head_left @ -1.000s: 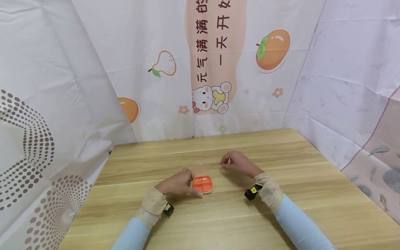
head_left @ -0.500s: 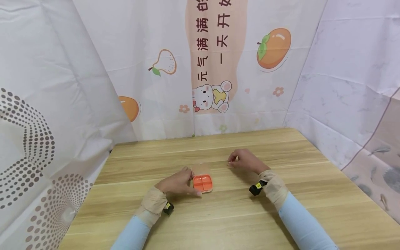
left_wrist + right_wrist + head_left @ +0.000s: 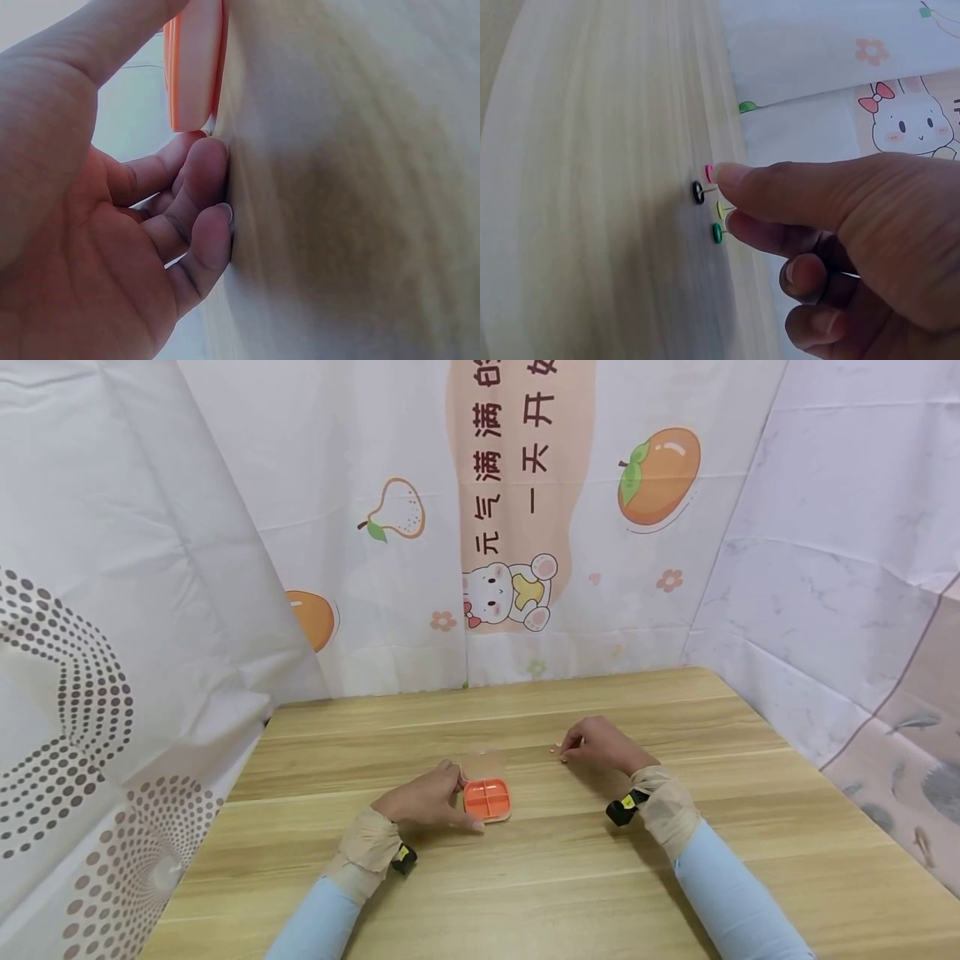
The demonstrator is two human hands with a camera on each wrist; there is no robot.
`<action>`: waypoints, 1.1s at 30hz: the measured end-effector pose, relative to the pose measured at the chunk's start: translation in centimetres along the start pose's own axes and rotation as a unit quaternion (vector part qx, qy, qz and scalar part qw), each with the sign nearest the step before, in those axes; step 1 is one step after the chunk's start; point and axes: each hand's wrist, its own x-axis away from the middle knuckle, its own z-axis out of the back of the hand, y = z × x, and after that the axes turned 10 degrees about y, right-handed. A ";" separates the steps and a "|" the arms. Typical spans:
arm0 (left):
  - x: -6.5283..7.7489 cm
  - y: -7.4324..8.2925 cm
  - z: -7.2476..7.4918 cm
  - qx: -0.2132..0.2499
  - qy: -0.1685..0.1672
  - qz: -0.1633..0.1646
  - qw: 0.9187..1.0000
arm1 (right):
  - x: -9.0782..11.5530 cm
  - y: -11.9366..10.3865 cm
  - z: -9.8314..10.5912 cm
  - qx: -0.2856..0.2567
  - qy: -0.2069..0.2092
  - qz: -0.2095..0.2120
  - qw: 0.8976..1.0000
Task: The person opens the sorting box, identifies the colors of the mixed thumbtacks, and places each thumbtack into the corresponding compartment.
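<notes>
A small orange box with a four-way divider (image 3: 487,801) lies on the table with its clear lid (image 3: 483,765) raised behind it. At its left side, my left hand (image 3: 427,797) holds it between thumb and fingers. The box's side (image 3: 196,71) shows by the fingertips in the left wrist view. My right hand (image 3: 603,746) reaches down to several thumbtacks; thumb and forefinger are slightly apart. The right wrist view shows a black tack (image 3: 698,193), a green tack (image 3: 718,233), a yellow tack (image 3: 721,210) and a pink tack (image 3: 709,174), pins toward the fingertips.
The wooden table (image 3: 540,877) spreads around both hands. A printed curtain (image 3: 375,585) hangs along its back edge, with more cloth at the left and right sides. Each wrist wears a small black camera (image 3: 622,810).
My right hand has shifted to the right, away from the box, and thumbtacks now show beside its fingertips. The left hand and the box stay where they were.
</notes>
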 end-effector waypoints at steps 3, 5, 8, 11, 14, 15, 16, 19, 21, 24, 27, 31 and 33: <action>0.0 0.0 0.0 -0.002 0.000 -0.001 1.000 | 0.1 0.1 0.0 0.008 -0.007 -0.001 1.000; -0.1 -0.1 0.0 -0.001 0.001 -0.001 1.000 | 0.1 0.2 0.0 0.014 -0.011 0.004 1.000; -0.1 -0.1 0.0 0.002 0.000 -0.001 1.000 | 0.1 0.1 0.0 0.017 -0.014 0.011 1.000; -0.1 -0.1 0.0 0.002 0.000 -0.001 1.000 | 0.1 0.1 0.0 0.014 -0.011 0.021 1.000; -0.1 -0.1 0.0 0.003 0.001 -0.001 1.000 | 0.2 0.2 -0.2 0.018 -0.006 0.024 1.000; -0.1 -0.1 0.0 0.002 0.000 -0.002 1.000 | 0.2 0.2 -0.3 0.019 -0.005 0.027 0.999; -0.1 -0.2 -0.1 0.002 0.000 -0.003 1.000 | 0.2 0.2 -0.4 0.021 -0.004 0.029 0.999; -0.1 -0.2 -0.1 0.000 0.000 -0.004 1.000 | 0.2 0.1 -0.5 0.026 -0.002 0.036 0.999; -0.1 -0.2 -0.1 -0.001 0.001 -0.003 1.000 | 0.2 -0.1 -0.5 0.025 -0.003 0.038 0.999; -0.1 -0.2 -0.1 0.001 0.002 0.001 1.000 | 0.3 -0.4 -0.3 0.023 -0.007 0.034 0.999; -0.1 -0.2 -0.1 0.003 0.002 0.004 1.000 | 0.3 -0.5 -0.2 0.021 -0.009 0.025 0.999; -0.1 -0.4 -0.1 0.000 0.003 0.000 1.000 | 0.2 -0.1 -0.2 0.019 -0.008 0.008 1.000; -0.2 -0.5 -0.2 -0.001 0.003 -0.003 1.000 | 0.3 0.0 -0.2 0.021 -0.008 0.000 1.000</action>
